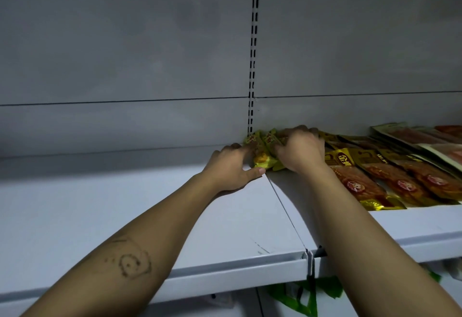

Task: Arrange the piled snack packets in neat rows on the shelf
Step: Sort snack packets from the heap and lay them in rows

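Note:
A small bunch of yellow-green snack packets (262,150) lies at the back of the white shelf (125,206), close to the slotted upright. My left hand (231,166) presses against their left side, fingers on the packets and thumb along the shelf. My right hand (300,150) covers their right side from above, fingers curled around them. Just right of my right hand lie rows of gold and red snack packets (370,174), overlapping one another.
Pale packets with pink contents (425,141) lie at the far right back. The slotted upright (253,66) runs up the grey back panel. A seam (287,211) divides two shelf boards. Green packaging (300,296) shows on the level below.

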A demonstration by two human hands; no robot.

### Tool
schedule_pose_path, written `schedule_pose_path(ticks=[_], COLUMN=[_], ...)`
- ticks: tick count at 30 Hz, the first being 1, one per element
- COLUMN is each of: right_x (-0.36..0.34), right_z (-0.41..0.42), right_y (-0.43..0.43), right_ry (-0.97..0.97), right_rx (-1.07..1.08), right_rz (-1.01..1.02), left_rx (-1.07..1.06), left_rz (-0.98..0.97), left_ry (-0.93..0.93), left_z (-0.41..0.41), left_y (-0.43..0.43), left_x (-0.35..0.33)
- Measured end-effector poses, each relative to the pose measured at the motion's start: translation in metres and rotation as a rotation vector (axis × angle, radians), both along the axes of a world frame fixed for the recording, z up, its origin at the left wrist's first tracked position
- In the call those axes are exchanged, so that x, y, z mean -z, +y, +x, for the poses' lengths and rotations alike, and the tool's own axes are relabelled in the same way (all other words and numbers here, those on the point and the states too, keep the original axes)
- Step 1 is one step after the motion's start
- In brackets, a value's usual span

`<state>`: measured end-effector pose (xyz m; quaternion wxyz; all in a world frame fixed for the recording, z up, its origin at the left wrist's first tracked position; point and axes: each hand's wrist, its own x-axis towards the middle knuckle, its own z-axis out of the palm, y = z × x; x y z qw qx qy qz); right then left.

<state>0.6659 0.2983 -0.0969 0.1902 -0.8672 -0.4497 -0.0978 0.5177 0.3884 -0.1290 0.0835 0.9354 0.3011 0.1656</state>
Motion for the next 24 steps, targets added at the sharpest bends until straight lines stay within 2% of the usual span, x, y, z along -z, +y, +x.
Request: schedule_pose_path(ticks=[4, 10, 24], right_x=[-0.016, -0.037, -0.033], right_z=[-0.030, -0.107, -0.419], right_y=[0.010, 0.052, 0.193], right_ry=[-0.139, -0.168, -0.201], right_rx=[-0.117, -0.325, -0.770], right_rz=[-0.005, -0.064, -0.154], left_rx=[-0.097, -0.314, -0.805], left_rz=[0.097, 0.164, 0.177], left_ry=[0.099, 0.130, 0.083], left_z=[-0.029, -0.135, -0.465], left_y=[0.007, 0.042, 0.113], left_x=[-0.020, -0.053, -0.047])
